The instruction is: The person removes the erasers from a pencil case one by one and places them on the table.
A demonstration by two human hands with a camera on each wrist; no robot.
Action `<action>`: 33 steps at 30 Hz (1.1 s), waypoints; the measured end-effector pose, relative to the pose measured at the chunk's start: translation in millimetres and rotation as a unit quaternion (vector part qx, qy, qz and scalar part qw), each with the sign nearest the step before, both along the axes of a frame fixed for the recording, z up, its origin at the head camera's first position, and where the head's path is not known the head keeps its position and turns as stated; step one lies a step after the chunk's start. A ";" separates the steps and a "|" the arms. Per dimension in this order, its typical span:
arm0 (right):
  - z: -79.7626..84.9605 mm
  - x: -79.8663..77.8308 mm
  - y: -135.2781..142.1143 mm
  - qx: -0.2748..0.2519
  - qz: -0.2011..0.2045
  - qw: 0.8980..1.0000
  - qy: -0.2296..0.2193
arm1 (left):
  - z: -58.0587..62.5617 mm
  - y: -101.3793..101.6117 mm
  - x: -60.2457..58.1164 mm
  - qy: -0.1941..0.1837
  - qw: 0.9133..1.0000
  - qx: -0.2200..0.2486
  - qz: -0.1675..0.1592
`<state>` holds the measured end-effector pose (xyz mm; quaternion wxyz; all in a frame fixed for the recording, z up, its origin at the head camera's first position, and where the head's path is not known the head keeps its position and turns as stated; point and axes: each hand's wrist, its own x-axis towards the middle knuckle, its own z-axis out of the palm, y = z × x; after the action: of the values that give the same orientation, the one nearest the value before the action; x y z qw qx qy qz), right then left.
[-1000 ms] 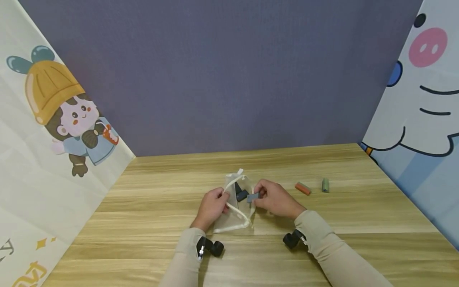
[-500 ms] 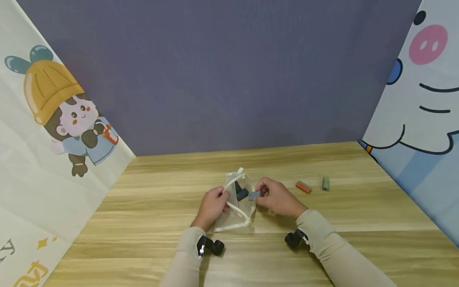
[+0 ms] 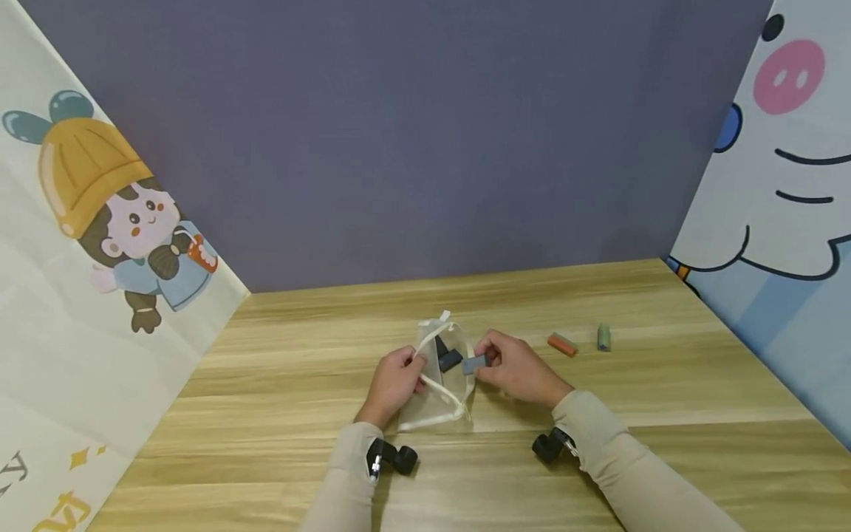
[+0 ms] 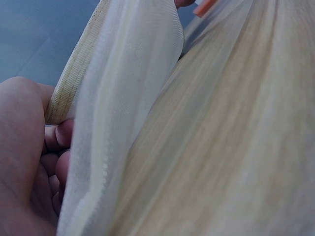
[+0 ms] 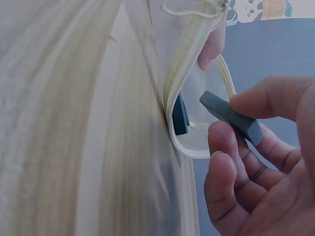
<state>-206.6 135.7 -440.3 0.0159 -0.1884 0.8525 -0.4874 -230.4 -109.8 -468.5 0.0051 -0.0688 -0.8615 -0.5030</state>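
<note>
A sheer whitish zip pouch lies on the table with its mouth held wide. My left hand pinches the near-left edge of that mouth; in the left wrist view the fingers curl behind its woven band. Inside, several dark blocks show through the opening. Between thumb and fingertips, my right hand holds a small grey-green block with slanted ends. This block is at the right rim of the mouth, tilted in the right wrist view.
Right of the right hand lie an orange-and-green block and a green block with a dark end. The wooden table meets a grey-purple panel behind and printed cartoon sheets on both sides.
My right hand has shifted slightly to the right with the grey-green block. The left hand keeps its grip on the pouch edge, and the head view has tilted a little.
</note>
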 end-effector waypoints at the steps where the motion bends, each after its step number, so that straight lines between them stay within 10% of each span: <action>1: -0.1 0.4 0.1 0.000 -0.001 1.000 0.000 | 0.0 -0.1 0.1 -0.001 1.000 0.000 0.000; 33: -2.2 7.6 18.0 -0.007 -0.014 1.000 -0.006 | 0.1 -2.2 0.4 -0.003 1.000 0.001 -0.004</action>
<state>-199.0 153.7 -442.6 0.0123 -0.1736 0.8515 -0.4947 -230.0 -112.0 -468.4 0.0006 -0.0705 -0.8607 -0.5042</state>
